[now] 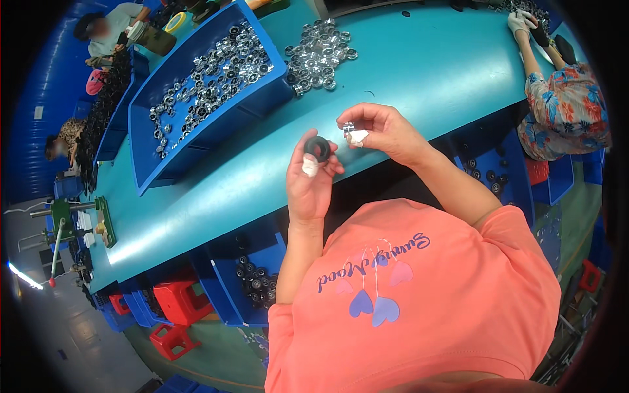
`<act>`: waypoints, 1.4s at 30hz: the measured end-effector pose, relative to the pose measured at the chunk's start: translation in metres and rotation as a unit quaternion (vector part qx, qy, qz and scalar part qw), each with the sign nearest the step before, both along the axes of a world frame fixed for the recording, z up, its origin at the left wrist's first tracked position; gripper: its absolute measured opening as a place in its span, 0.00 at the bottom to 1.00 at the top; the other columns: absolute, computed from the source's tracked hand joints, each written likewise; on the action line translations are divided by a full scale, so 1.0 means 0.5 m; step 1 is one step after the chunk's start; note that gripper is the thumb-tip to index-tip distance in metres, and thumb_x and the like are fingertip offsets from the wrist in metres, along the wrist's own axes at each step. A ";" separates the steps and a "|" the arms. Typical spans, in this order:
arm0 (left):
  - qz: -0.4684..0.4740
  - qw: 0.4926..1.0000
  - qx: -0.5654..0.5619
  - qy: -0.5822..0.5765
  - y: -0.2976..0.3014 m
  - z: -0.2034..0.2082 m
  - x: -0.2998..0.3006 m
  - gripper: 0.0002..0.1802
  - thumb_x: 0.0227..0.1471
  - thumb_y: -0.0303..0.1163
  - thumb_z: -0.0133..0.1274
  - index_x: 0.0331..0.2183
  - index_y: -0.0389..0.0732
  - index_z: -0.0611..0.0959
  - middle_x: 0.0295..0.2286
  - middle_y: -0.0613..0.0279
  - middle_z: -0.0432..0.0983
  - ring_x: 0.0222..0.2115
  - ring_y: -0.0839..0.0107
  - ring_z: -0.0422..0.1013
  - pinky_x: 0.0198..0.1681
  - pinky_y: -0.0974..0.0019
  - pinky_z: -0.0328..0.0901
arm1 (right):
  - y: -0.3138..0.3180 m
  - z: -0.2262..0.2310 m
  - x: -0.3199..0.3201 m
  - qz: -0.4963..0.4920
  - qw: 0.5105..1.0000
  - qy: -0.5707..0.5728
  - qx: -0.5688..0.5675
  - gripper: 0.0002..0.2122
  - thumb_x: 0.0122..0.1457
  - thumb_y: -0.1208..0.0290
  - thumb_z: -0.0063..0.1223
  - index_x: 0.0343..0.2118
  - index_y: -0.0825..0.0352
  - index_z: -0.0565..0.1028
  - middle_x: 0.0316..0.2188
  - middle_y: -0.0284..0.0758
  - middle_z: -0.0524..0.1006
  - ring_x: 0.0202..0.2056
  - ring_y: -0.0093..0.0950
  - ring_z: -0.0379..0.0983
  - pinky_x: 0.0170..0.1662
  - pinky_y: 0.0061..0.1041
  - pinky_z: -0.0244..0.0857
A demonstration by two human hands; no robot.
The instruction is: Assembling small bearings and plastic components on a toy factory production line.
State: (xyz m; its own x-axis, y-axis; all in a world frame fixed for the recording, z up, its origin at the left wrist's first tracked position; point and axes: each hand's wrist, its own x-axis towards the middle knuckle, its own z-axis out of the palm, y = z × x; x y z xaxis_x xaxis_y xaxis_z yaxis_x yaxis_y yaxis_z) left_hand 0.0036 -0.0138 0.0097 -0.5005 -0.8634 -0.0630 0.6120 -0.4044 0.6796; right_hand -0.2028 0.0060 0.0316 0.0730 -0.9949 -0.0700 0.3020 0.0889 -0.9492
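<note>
Black ring (318, 148) upright, hole toward camera

Teal worktable (419, 72) with a loose heap of silver metal rings (319, 56). Long blue bin (147, 160) holding more silver parts (209, 78). Below the table edge, blue crates of black rings (259, 281), red stools (175, 301). Green hand press (65, 219) far left.

Long teal worktable (419, 72), curved by lens. Blue bins (141, 124) on it and slung under its edge. Red plastic stools (177, 301) below. Grey glossy floor (85, 340) with light glare at left.
</note>
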 end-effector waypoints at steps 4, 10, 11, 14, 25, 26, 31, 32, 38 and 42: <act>0.131 0.901 -0.237 -0.339 0.012 0.019 -0.003 0.28 0.46 0.31 0.70 0.49 0.38 0.79 0.38 0.63 0.74 0.34 0.74 0.70 0.39 0.70 0.67 | 0.003 -0.002 0.000 -0.001 1.000 -0.014 0.006 0.16 0.55 0.80 0.56 0.49 0.69 0.77 0.37 0.31 0.79 0.38 0.17 0.75 0.43 0.19 0.70; 0.197 0.783 -0.340 -0.483 0.015 0.045 -0.007 0.26 0.41 0.32 0.73 0.43 0.39 0.81 0.37 0.67 0.74 0.32 0.76 0.69 0.37 0.71 0.66 | 0.007 -0.014 0.004 0.007 1.000 -0.008 0.022 0.17 0.54 0.81 0.56 0.49 0.69 0.77 0.38 0.31 0.79 0.39 0.18 0.75 0.44 0.20 0.70; 0.196 0.786 -0.334 -0.482 0.016 0.044 -0.007 0.26 0.41 0.32 0.73 0.44 0.39 0.81 0.37 0.67 0.74 0.32 0.76 0.69 0.38 0.71 0.66 | 0.006 -0.018 0.002 0.012 1.000 -0.007 0.024 0.17 0.55 0.81 0.57 0.49 0.69 0.77 0.40 0.31 0.78 0.40 0.18 0.74 0.46 0.21 0.70; 0.190 0.811 -0.305 -0.462 0.016 0.030 -0.005 0.28 0.41 0.32 0.73 0.45 0.39 0.81 0.36 0.67 0.74 0.33 0.76 0.70 0.39 0.71 0.66 | 0.009 -0.021 0.003 0.016 0.999 -0.004 0.028 0.17 0.55 0.80 0.58 0.49 0.69 0.77 0.41 0.30 0.78 0.41 0.18 0.73 0.47 0.21 0.70; 0.101 0.941 -0.125 -0.299 0.018 0.024 -0.001 0.31 0.48 0.28 0.69 0.53 0.36 0.77 0.42 0.60 0.78 0.41 0.72 0.74 0.48 0.69 0.69 | 0.022 -0.011 0.021 -0.010 1.000 -0.019 0.024 0.18 0.55 0.79 0.62 0.50 0.69 0.76 0.42 0.30 0.77 0.42 0.17 0.74 0.47 0.20 0.71; 0.081 0.961 -0.095 -0.245 0.016 0.021 -0.002 0.32 0.49 0.28 0.68 0.55 0.35 0.76 0.43 0.59 0.77 0.43 0.71 0.74 0.49 0.67 0.69 | 0.021 -0.017 0.020 -0.004 1.000 -0.016 0.016 0.18 0.55 0.80 0.62 0.49 0.69 0.75 0.42 0.31 0.77 0.42 0.18 0.74 0.47 0.21 0.71; 0.020 0.995 -0.023 -0.091 0.015 0.011 -0.006 0.38 0.49 0.29 0.68 0.59 0.33 0.70 0.46 0.58 0.76 0.49 0.67 0.73 0.55 0.59 0.69 | 0.028 -0.011 0.024 0.002 1.000 -0.010 -0.028 0.17 0.54 0.79 0.63 0.47 0.69 0.76 0.37 0.31 0.78 0.41 0.19 0.76 0.47 0.22 0.73; 0.014 0.996 -0.022 -0.082 0.016 0.011 -0.007 0.38 0.49 0.30 0.68 0.59 0.34 0.70 0.46 0.58 0.76 0.49 0.66 0.73 0.56 0.58 0.69 | 0.029 -0.010 0.024 0.002 1.000 -0.002 -0.028 0.16 0.53 0.79 0.63 0.47 0.69 0.76 0.38 0.31 0.78 0.41 0.20 0.76 0.47 0.22 0.73; 0.003 0.997 -0.019 -0.073 0.017 0.002 -0.008 0.38 0.49 0.30 0.68 0.59 0.35 0.70 0.48 0.59 0.75 0.51 0.65 0.72 0.57 0.57 0.68 | 0.036 0.001 0.025 -0.036 0.982 0.135 -0.129 0.16 0.52 0.78 0.64 0.45 0.66 0.78 0.41 0.31 0.76 0.41 0.22 0.78 0.48 0.23 0.74; -0.009 0.997 -0.012 -0.070 0.019 0.003 -0.008 0.38 0.50 0.31 0.67 0.60 0.35 0.70 0.49 0.59 0.75 0.52 0.65 0.72 0.57 0.57 0.67 | 0.042 0.022 0.034 -0.070 0.976 0.158 -0.130 0.15 0.52 0.77 0.65 0.43 0.66 0.79 0.42 0.32 0.76 0.41 0.23 0.78 0.48 0.24 0.75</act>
State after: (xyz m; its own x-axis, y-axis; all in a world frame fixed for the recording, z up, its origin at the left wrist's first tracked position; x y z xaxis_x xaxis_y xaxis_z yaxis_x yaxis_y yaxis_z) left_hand -0.0006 -0.0042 0.0113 -0.5041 -0.8563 -0.1122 0.5033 -0.3968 0.7676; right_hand -0.1859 0.0268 0.0426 -0.0492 -0.9806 0.1896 -0.0172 -0.1890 -0.9818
